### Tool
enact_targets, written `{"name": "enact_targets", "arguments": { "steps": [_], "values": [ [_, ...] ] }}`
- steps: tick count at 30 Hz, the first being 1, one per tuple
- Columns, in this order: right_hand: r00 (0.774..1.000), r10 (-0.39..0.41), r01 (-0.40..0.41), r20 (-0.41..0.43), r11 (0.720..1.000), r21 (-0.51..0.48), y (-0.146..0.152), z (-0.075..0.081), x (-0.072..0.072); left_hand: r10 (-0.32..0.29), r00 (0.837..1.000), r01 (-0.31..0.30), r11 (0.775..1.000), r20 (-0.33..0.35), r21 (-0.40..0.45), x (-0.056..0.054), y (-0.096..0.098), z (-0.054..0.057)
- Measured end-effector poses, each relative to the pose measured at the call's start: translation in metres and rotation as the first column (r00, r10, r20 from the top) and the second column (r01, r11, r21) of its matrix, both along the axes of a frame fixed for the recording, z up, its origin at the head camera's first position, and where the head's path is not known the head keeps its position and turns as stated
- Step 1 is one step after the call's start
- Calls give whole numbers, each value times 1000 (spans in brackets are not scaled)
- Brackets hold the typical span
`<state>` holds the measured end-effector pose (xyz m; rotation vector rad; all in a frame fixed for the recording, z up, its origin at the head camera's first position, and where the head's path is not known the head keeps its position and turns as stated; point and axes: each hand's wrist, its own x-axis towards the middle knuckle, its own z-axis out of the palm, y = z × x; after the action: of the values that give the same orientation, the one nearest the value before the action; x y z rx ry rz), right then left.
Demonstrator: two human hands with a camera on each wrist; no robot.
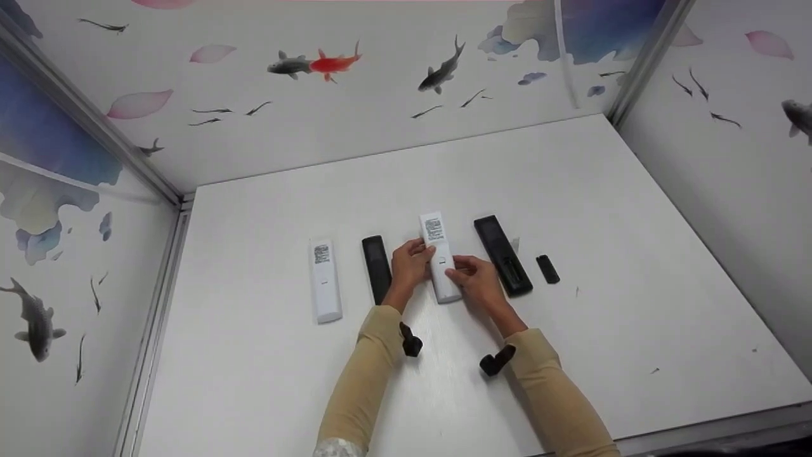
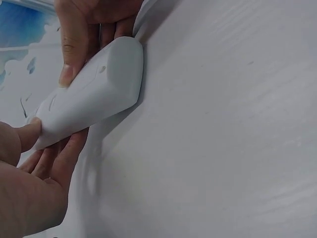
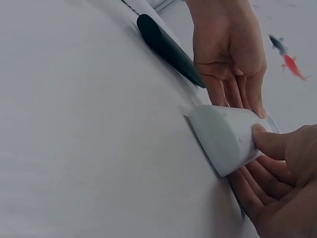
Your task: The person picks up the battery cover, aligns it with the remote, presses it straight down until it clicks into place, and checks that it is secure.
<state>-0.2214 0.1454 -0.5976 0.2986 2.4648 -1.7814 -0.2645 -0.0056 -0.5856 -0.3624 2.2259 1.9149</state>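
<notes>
A white remote control [image 1: 446, 290] is held back side up between both hands, with a printed label at its far end and a small mark on its back. My left hand [image 1: 409, 266] grips its left edge, thumb on the back and fingers underneath. From the other side my right hand [image 1: 480, 282] holds it, its thumb [image 3: 270, 141] pressed on the back near the rounded end and its fingers curled below. In the left wrist view the remote's near end [image 2: 126, 72] is tilted close over the table.
Left of the hands lie another white remote [image 1: 326, 285] and a black remote [image 1: 375, 260], partly hidden by the left hand. To the right, a black remote [image 1: 495, 238] shows an uncovered battery compartment; a small black cover [image 1: 547, 269] lies beside it. Printed walls border the white table [image 1: 254, 381].
</notes>
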Motion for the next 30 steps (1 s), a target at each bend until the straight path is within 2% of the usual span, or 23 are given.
{"name": "enact_targets", "arguments": {
  "steps": [6,10,14,18,24,30],
  "values": [
    [1000,-11,11,3,1000,7,-1,-2,3,-9,1000,9,1000,9,-11,2,0,-1],
    [1000,-17,17,2,1000,19,-2,-3,3,-12,1000,12,996,-1,-89,2,1,0],
    [999,-32,33,-23,999,34,-4,-3,3,-32,998,22,980,-46,-199,2,2,1],
    [998,-45,47,-38,998,44,-7,-2,3,-69,994,46,964,-81,-261,3,2,2],
    [999,-50,51,-13,992,112,-9,1,3,-104,993,83,958,-62,-274,6,3,0],
    [999,-21,30,-51,981,191,-10,1,3,-87,993,59,953,-81,-296,8,5,-4]
  ]
}}
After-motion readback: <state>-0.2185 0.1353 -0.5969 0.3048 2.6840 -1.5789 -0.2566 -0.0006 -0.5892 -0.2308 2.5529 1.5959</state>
